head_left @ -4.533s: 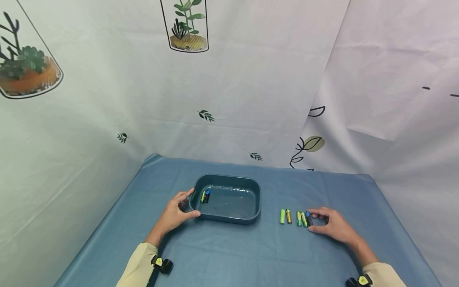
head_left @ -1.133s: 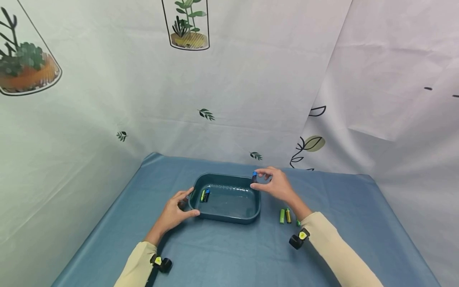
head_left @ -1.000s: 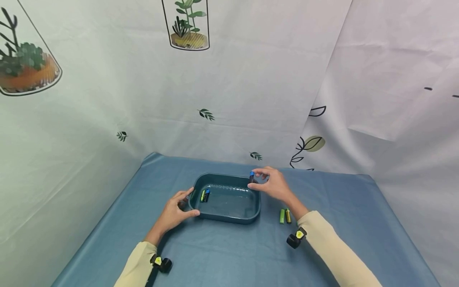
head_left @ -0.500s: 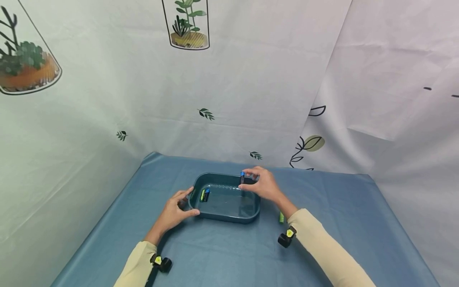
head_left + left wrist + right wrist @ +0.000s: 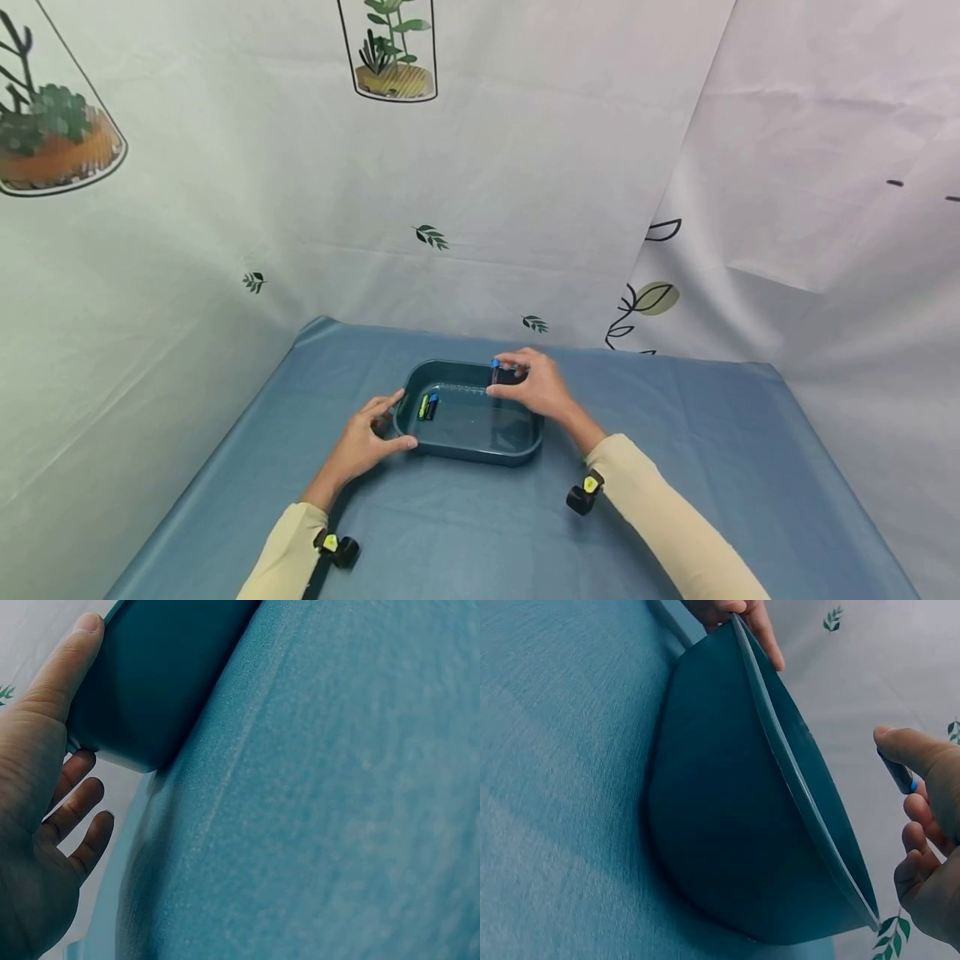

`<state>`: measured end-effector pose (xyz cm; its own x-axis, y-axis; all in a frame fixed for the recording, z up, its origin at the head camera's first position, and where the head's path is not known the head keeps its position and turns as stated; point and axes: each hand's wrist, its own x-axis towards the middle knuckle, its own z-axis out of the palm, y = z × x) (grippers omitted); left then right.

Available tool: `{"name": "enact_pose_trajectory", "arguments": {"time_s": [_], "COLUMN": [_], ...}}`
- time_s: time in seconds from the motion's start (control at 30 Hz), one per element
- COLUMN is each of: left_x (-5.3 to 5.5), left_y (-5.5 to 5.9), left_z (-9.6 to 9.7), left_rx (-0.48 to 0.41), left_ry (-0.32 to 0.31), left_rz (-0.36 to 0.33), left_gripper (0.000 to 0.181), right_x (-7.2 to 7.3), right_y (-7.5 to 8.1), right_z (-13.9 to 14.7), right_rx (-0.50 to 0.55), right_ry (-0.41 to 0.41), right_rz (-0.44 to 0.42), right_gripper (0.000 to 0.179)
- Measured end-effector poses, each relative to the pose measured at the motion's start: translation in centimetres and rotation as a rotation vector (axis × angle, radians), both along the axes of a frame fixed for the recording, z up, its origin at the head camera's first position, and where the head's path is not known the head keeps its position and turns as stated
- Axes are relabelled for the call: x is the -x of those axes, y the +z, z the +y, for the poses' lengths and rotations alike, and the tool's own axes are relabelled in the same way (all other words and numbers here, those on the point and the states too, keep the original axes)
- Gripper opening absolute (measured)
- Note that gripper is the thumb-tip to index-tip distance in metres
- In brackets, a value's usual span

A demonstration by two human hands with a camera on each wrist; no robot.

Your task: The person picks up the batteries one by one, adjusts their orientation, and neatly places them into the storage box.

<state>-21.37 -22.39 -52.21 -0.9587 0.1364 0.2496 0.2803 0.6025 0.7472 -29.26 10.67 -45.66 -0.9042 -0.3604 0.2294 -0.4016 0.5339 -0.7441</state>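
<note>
A dark teal rectangular dish (image 5: pixel 471 455) sits on the blue cloth. My left hand (image 5: pixel 362 443) holds its left end, thumb on the near side and index finger at the far rim; in the left wrist view the other fingers stand off the wall. Between the thumb and fingers of my right hand (image 5: pixel 546 388) a dark battery (image 5: pixel 897 774) with a blue end is pinched, held up over the dish's right half. Inside the dish, at the left end, a green battery (image 5: pixel 423 407) and a black, blue-ended battery (image 5: pixel 432 407) lie side by side.
The blue cloth (image 5: pixel 465 533) covers the table, with pale printed curtains behind and at the sides. My right sleeve (image 5: pixel 660 508) covers the spot where loose batteries showed earlier. Each wrist wears a small black camera (image 5: pixel 581 498).
My right hand has picked up the dark blue-ended battery from the row at the right and carried it left over the dish. My left hand stays on the dish's end.
</note>
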Motion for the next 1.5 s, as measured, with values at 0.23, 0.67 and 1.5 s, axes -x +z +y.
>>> {"name": "enact_pose_trajectory", "arguments": {"time_s": [0.23, 0.67, 1.5], "left_x": [0.0, 0.0, 0.1], "left_y": [0.1, 0.0, 0.0], "left_z": [-0.1, -0.1, 0.2], "left_rx": [-0.006, 0.000, -0.016], "left_ry": [0.005, 0.007, 0.017], "left_rz": [-0.007, -0.005, -0.001], "left_gripper": [0.091, 0.092, 0.091], "right_x": [0.0, 0.1, 0.1], "right_y": [-0.3, -0.8, -1.5], "right_z": [-1.1, -2.6, -5.4], "right_rx": [-0.011, 0.010, 0.078], "right_ry": [0.018, 0.026, 0.053], "right_rz": [-0.013, -0.013, -0.080], "right_gripper": [0.056, 0.055, 0.050]}}
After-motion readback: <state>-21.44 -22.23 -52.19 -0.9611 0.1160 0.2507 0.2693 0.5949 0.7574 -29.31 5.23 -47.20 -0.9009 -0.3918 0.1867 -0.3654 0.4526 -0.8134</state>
